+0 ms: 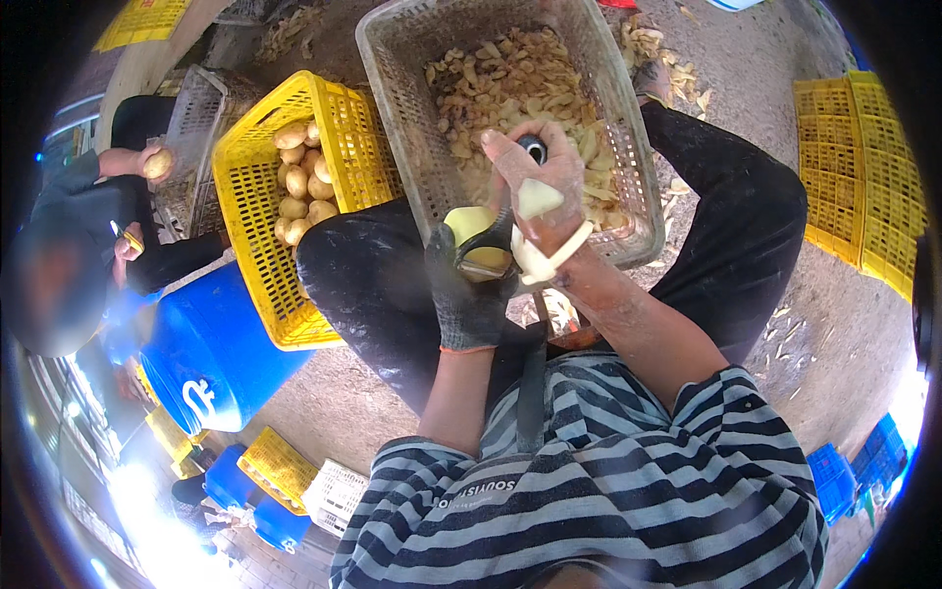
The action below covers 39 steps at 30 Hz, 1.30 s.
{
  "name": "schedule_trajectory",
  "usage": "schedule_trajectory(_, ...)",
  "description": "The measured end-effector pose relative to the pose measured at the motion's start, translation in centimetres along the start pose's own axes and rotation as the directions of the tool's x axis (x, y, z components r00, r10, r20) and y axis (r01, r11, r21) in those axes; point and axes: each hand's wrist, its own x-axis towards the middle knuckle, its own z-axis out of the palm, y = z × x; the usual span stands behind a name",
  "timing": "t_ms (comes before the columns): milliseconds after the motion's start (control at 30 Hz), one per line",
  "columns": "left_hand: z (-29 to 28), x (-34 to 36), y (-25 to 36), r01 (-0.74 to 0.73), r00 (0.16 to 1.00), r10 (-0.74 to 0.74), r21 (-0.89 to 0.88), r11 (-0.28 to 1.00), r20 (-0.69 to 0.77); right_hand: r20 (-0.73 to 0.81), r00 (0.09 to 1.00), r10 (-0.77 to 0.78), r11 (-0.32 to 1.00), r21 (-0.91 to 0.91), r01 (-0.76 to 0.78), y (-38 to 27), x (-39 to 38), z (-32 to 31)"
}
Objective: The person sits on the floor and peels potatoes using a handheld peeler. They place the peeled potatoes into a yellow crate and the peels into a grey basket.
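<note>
Potato [473, 239], pale and partly peeled, sits in the left hand [466, 285], which wears a dark glove with its fingers curled shut around it. It is held above the person's lap, just at the near rim of the grey basket [392, 59]. The right hand [538, 191] is bare and dusted with starch; its fingers are closed around a peeler [491, 240], whose dark blade bow lies against the potato's right side. A strip of pale peel [549, 257] hangs over the right wrist, and another piece lies on the back of that hand.

The grey basket stands between the person's knees and holds a heap of peelings [510, 83]. To its left, touching it, a yellow crate [265, 226] stands tilted and holds unpeeled potatoes [299, 182]. A blue barrel [211, 353] lies below the crate. More yellow crates [859, 177] are stacked at the right, well apart from the hands, and peel scraps are scattered over the ground [814, 324].

At the left edge another person sits with a potato [157, 163] in one hand and a small peeler [128, 236] in the other.
</note>
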Motion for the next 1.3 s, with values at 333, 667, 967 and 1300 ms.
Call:
schedule_trajectory(333, -0.5, -0.5, -0.3, -0.091, 0.996, 0.091, 0.134, 0.987, -0.001, -0.272, 0.948, -0.166, 0.969, -0.224, 0.106, 4.2, 9.3, -8.4)
schedule_trajectory(667, 0.6, -0.5, 1.0, 0.106, 0.986, -0.102, -0.023, 0.994, 0.133, 0.04, 0.999, -0.031, 0.999, 0.011, 0.03, -0.7, -0.4, -0.8)
schedule_trajectory(967, 0.0, 0.1, 0.0, -0.007, 0.999, 0.012, 0.154, 0.988, -0.03, 0.112, 0.968, 0.223, 0.962, -0.187, -0.2, 2.2, 2.9, -2.3)
schedule_trajectory(1300, -0.4, -0.4, 0.8, 0.044, 0.985, -0.069, 0.158, 0.987, 0.158, -0.019, 0.989, -0.147, 0.944, -0.303, 0.134, 3.0, 9.8, -5.1)
